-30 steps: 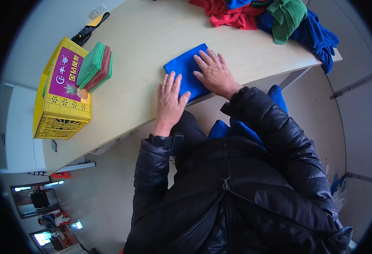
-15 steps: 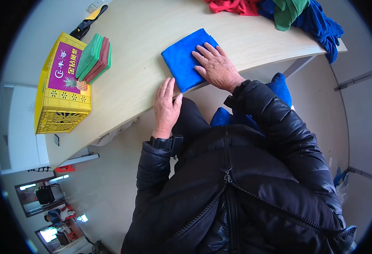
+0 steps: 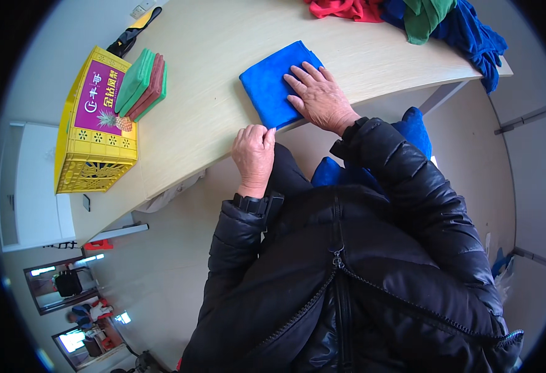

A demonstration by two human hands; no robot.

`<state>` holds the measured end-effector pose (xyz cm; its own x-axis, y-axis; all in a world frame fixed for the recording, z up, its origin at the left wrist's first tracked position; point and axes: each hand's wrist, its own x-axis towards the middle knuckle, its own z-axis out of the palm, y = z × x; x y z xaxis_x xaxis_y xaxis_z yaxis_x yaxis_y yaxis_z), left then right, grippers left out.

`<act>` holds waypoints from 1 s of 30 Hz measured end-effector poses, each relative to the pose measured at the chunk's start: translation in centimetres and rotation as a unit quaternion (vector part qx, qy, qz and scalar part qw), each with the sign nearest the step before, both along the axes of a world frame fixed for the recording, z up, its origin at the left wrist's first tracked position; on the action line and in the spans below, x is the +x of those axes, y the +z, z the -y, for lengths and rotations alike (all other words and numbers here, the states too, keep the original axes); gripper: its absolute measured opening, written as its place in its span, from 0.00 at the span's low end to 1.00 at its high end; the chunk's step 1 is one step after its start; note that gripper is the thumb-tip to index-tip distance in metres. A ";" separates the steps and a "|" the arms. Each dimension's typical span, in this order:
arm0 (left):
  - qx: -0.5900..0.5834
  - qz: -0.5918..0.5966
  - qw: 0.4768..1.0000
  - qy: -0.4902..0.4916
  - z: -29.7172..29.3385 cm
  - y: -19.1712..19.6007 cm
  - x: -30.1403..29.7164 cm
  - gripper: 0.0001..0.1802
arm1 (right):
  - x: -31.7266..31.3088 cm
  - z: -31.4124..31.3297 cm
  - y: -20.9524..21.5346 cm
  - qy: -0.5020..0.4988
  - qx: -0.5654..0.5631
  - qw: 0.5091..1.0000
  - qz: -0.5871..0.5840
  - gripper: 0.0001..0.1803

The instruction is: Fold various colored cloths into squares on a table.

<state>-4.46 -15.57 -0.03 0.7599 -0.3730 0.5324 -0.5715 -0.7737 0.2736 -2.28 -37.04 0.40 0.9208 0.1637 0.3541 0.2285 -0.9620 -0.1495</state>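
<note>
Holding down a folded, rectangular bright-blue fabric cloth (image 3: 263, 78) with the right hand (image 3: 318, 96), laid palm-down over the right part with fingers modestly spread. Lying flat at the near edge of the pale wood-look table (image 3: 192, 93), left of a loose heap of red, green and blue cloths (image 3: 462, 37) and right of a yellow plastic crate (image 3: 96, 152). Curling the left hand (image 3: 252, 154) in at the near corner, with fingers drawn toward the thumb; cannot tell about any fabric caught between. Apparently at the step of flattening and squaring the fold. Next, probably calls for straightening that corner under steady right-hand pressure.
</note>
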 end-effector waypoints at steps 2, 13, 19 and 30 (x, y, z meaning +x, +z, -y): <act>0.036 -0.024 0.999 0.020 0.4 0.3 0.0 0.10 | -0.1 0.0 0.0 -0.004 0.007 1.000 0.005 0.31; 0.070 0.058 0.996 0.027 2.9 1.2 1.1 0.16 | 0.0 0.4 0.2 0.018 0.037 0.999 0.017 0.30; 0.107 0.066 0.991 0.041 3.1 1.1 0.6 0.16 | -0.5 0.4 0.7 0.035 0.070 0.997 0.024 0.30; 0.157 0.134 0.969 -0.139 1.3 3.7 1.0 0.23 | 2.9 3.3 0.7 0.174 0.016 0.985 0.009 0.29</act>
<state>-3.50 -16.86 3.67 0.4575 -0.7187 0.5236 -0.7874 -0.6010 -0.1370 0.63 -40.34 1.09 0.8043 0.4565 0.3805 0.5465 -0.8196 -0.1719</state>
